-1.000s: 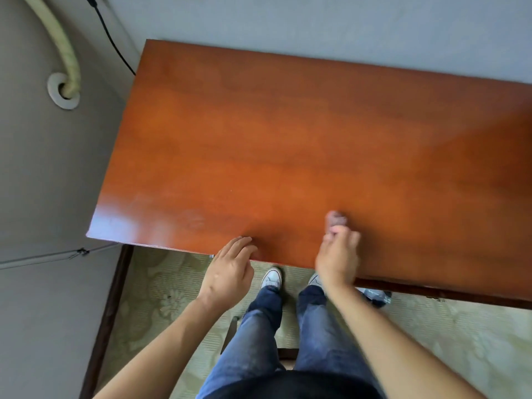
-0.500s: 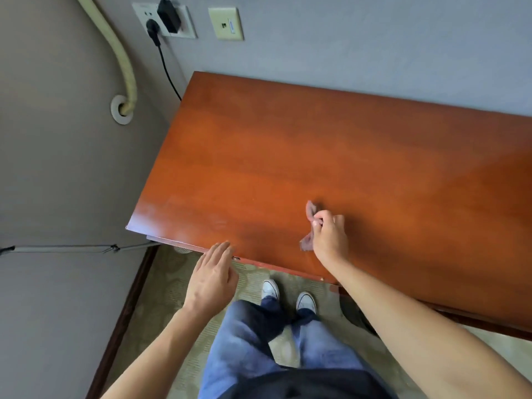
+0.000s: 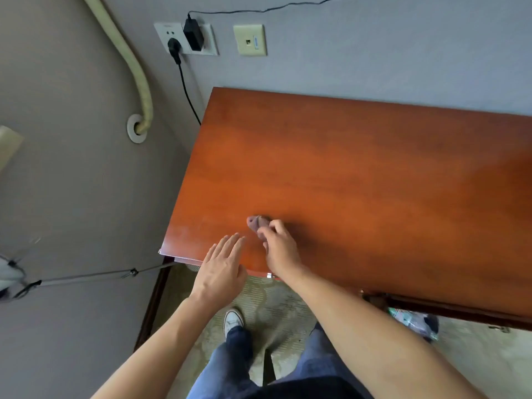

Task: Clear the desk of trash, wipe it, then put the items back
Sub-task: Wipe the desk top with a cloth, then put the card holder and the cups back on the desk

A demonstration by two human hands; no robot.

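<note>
Glossy reddish desk point(image 3: 359, 174) against a grey wall; near its front left corner the right hand point(image 3: 280, 249) pinches a small pinkish cloth point(image 3: 257, 222), bunched just past the fingertips. Left hand point(image 3: 221, 269) flat, fingers straight, beside it.

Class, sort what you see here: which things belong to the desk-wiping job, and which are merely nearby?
Part of the job:
desk
small cloth, pinched in the right hand
left hand, flat at the desk's near edge

Merely nearby:
wall socket with black adapter
beige hose
plastic bag on the floor
</note>
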